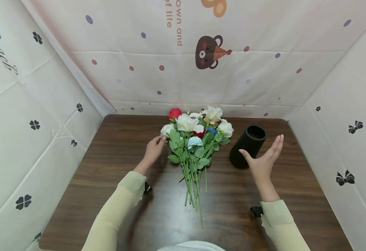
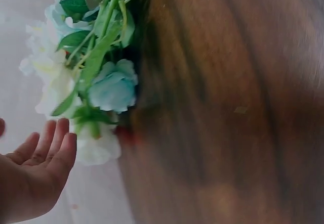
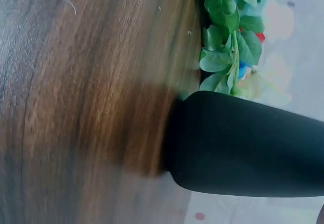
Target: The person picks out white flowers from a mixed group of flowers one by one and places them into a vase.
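A bunch of artificial flowers [image 1: 195,139] lies on the wooden table, white, red, blue and pale blue blooms at the far end, green stems pointing toward the person. At its left side the left hand [image 1: 154,149] has its fingertips by a white flower [image 1: 167,130]; in the left wrist view those fingers [image 2: 55,148] look relaxed, and whether they touch is unclear. To the right of the flowers stands a black cylindrical vase [image 1: 244,148]. The right hand [image 1: 262,162] is spread beside the vase, thumb near its side, gripping nothing. The right wrist view shows the vase [image 3: 248,145] close up, upright on the table.
The brown wooden table [image 1: 107,195] has rounded corners. Printed white cloth [image 1: 139,76] hangs behind it, and more cloth hangs on the left and right sides. A white rounded thing [image 1: 190,246] shows at the bottom edge of the head view.
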A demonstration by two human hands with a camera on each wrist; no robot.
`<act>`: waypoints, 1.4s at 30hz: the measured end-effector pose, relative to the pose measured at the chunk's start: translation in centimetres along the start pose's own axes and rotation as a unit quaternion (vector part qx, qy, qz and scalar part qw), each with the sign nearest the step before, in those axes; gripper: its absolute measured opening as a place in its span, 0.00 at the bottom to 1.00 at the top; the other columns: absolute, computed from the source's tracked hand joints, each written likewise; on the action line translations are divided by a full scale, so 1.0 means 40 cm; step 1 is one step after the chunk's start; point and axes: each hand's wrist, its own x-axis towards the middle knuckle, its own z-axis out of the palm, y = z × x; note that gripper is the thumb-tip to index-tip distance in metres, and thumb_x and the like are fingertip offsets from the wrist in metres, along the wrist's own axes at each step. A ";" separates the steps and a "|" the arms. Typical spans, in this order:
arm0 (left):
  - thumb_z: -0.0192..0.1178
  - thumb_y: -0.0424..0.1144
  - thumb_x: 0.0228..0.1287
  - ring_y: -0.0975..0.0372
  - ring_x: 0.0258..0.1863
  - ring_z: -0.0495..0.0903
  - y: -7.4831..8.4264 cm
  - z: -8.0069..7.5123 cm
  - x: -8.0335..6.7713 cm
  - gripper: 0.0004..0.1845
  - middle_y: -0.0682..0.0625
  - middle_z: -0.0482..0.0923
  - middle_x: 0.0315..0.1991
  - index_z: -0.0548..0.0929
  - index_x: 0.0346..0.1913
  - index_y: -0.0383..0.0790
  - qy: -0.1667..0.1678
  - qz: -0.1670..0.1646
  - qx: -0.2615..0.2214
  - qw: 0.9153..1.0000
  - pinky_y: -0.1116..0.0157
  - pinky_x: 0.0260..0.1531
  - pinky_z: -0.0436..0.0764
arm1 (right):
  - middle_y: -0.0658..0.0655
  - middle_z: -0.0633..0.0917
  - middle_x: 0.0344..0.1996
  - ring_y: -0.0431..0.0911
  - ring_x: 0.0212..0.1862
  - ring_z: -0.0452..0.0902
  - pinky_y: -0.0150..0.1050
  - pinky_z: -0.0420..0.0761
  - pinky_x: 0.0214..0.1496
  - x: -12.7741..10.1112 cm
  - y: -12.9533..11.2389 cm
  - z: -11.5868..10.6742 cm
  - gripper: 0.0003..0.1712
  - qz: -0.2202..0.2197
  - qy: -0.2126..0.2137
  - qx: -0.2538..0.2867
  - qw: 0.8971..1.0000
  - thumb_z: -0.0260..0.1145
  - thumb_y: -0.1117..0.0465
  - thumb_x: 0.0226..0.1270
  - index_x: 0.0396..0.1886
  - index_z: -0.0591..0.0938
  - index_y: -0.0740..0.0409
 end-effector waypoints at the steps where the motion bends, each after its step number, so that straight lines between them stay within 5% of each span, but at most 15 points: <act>1: 0.47 0.43 0.82 0.41 0.56 0.84 -0.008 0.004 0.005 0.24 0.31 0.84 0.56 0.76 0.69 0.31 0.001 -0.020 -0.025 0.999 0.48 0.60 0.81 | 0.69 0.45 0.82 0.62 0.84 0.37 0.62 0.42 0.84 0.003 0.002 -0.001 0.79 0.028 -0.011 0.007 1.000 0.72 0.23 0.49 0.82 0.44 0.67; 6: 0.43 0.34 0.80 0.52 0.46 0.89 -0.034 0.023 0.027 0.22 0.30 0.82 0.59 0.77 0.66 0.28 -0.006 -0.126 -0.130 0.984 0.63 0.46 0.86 | 0.60 0.49 0.84 0.55 0.85 0.41 0.60 0.45 0.85 0.020 0.009 0.002 0.74 0.152 -0.059 0.048 0.985 0.82 0.47 0.55 0.85 0.37 0.54; 8: 0.45 0.33 0.80 0.60 0.41 0.88 -0.038 0.029 0.035 0.21 0.31 0.81 0.61 0.77 0.67 0.29 -0.014 -0.158 -0.148 0.976 0.69 0.40 0.86 | 0.60 0.50 0.83 0.55 0.85 0.43 0.58 0.46 0.85 0.027 0.014 0.007 0.73 0.174 -0.069 0.055 0.981 0.82 0.57 0.56 0.85 0.37 0.53; 12: 0.54 0.31 0.77 0.68 0.31 0.86 -0.045 0.041 0.051 0.19 0.34 0.87 0.52 0.78 0.66 0.29 -0.022 -0.187 -0.172 0.967 0.73 0.34 0.85 | 0.62 0.52 0.82 0.57 0.83 0.49 0.59 0.50 0.84 0.036 0.024 0.019 0.71 0.187 -0.085 0.062 0.977 0.81 0.61 0.55 0.85 0.39 0.51; 17: 0.59 0.31 0.74 0.68 0.26 0.85 -0.052 0.052 0.066 0.19 0.48 0.90 0.31 0.79 0.63 0.26 -0.035 -0.197 -0.172 0.965 0.72 0.31 0.86 | 0.63 0.56 0.79 0.58 0.79 0.56 0.61 0.55 0.81 0.040 0.031 0.035 0.67 0.187 -0.091 0.069 0.976 0.81 0.61 0.54 0.83 0.46 0.55; 30: 0.60 0.31 0.72 0.67 0.22 0.81 -0.040 0.060 0.097 0.18 0.55 0.82 0.21 0.82 0.59 0.23 -0.037 -0.178 -0.137 0.974 0.71 0.29 0.84 | 0.64 0.61 0.76 0.59 0.76 0.62 0.60 0.60 0.79 0.039 0.050 0.057 0.58 0.198 -0.066 0.074 0.975 0.77 0.61 0.60 0.81 0.50 0.57; 38: 0.58 0.32 0.73 0.67 0.22 0.79 -0.028 0.067 0.108 0.17 0.48 0.84 0.31 0.83 0.58 0.24 -0.054 -0.170 -0.081 0.981 0.70 0.29 0.84 | 0.63 0.61 0.75 0.58 0.75 0.63 0.60 0.60 0.78 0.039 0.057 0.061 0.59 0.196 -0.058 0.086 0.975 0.77 0.63 0.59 0.81 0.50 0.57; 42: 0.53 0.31 0.74 0.66 0.21 0.78 -0.026 0.077 0.104 0.14 0.44 0.82 0.34 0.85 0.49 0.25 -0.057 -0.156 -0.029 0.986 0.67 0.29 0.86 | 0.63 0.61 0.76 0.58 0.75 0.63 0.59 0.61 0.78 0.034 0.057 0.058 0.60 0.202 -0.057 0.092 0.973 0.78 0.65 0.58 0.81 0.49 0.57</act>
